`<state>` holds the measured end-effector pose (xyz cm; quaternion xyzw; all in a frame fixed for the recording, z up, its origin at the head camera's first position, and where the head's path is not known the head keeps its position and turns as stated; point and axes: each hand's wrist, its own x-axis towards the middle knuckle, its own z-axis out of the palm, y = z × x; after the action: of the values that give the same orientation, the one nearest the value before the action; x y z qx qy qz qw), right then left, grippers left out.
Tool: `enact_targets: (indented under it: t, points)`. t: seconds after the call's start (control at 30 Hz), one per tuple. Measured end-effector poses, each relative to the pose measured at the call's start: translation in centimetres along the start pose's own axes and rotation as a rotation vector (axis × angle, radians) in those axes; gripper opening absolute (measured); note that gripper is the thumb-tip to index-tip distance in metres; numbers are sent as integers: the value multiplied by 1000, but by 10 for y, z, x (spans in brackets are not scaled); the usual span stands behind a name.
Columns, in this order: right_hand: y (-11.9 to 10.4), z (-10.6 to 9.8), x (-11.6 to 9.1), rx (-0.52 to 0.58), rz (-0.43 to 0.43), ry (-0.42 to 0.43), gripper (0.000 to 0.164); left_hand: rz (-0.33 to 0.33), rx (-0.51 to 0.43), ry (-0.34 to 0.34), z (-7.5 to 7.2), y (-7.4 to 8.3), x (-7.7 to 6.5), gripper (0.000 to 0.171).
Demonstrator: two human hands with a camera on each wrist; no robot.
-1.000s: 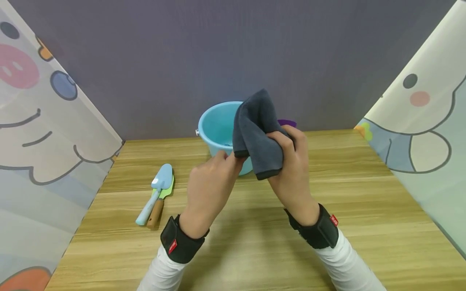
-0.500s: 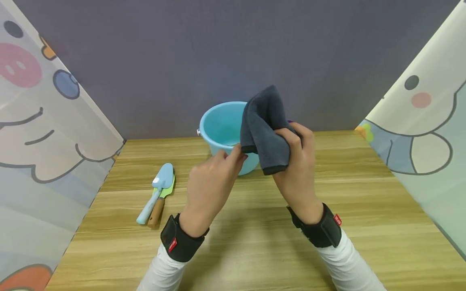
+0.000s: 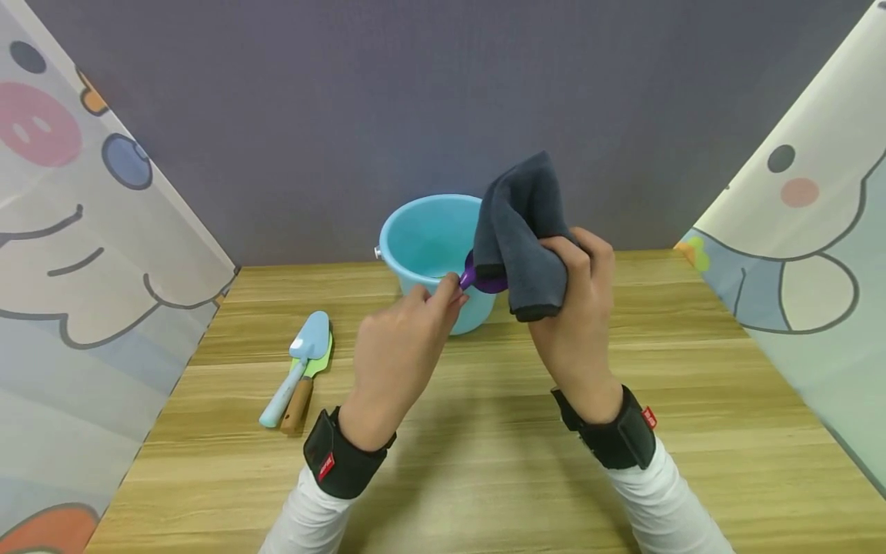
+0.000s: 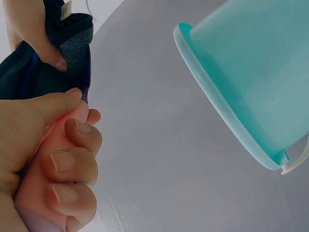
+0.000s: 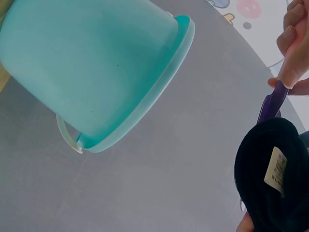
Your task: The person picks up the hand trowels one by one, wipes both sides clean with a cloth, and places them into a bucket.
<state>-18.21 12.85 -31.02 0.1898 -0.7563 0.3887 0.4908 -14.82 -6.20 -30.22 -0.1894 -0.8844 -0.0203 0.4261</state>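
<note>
My left hand (image 3: 401, 350) grips the pink handle (image 4: 43, 191) of a purple trowel (image 3: 491, 284), thumb laid along it in the left wrist view. A dark grey cloth (image 3: 522, 238) covers most of the trowel's blade, so its full shape is hidden. My right hand (image 3: 576, 327) holds this cloth bunched over the blade from the right. A white label (image 5: 276, 169) shows inside the cloth's fold in the right wrist view. Both hands are raised, and in the head view they overlap the front of a light blue bucket (image 3: 418, 235) standing behind them.
On the left of the wooden table (image 3: 692, 369) a light blue trowel (image 3: 311, 338) lies across a green trowel (image 3: 320, 363) with a brown handle. A grey wall (image 3: 443, 92) rises behind the bucket; cartoon panels flank both sides.
My right hand has slid the cloth rightward and slightly up, exposing the trowel's purple neck and part of its blade. My left hand has stayed nearly still.
</note>
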Motion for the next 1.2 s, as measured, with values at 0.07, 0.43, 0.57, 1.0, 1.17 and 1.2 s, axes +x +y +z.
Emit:
enact_targets:
  t: [0.07, 0.43, 0.57, 1.0, 1.17, 1.2]
  points:
    - [0, 0, 1, -8, -1, 8, 37, -1, 6, 4, 0, 0, 0, 22]
    - [1, -4, 5, -7, 9, 40, 30, -3, -16, -7, 0, -3, 1, 23]
    - [2, -5, 6, -5, 8, 56, 29, -7, -5, 1, 1, -4, 1, 23]
    - [6, -7, 9, -16, 33, 57, 30, -37, 0, -19, 1, -9, 3, 23]
    - [9, -7, 9, -36, 27, 38, 31, -59, 9, -46, 2, -14, 3, 24]
    - [9, -7, 8, -38, 26, 32, 32, -67, 9, -51, 2, -15, 3, 24]
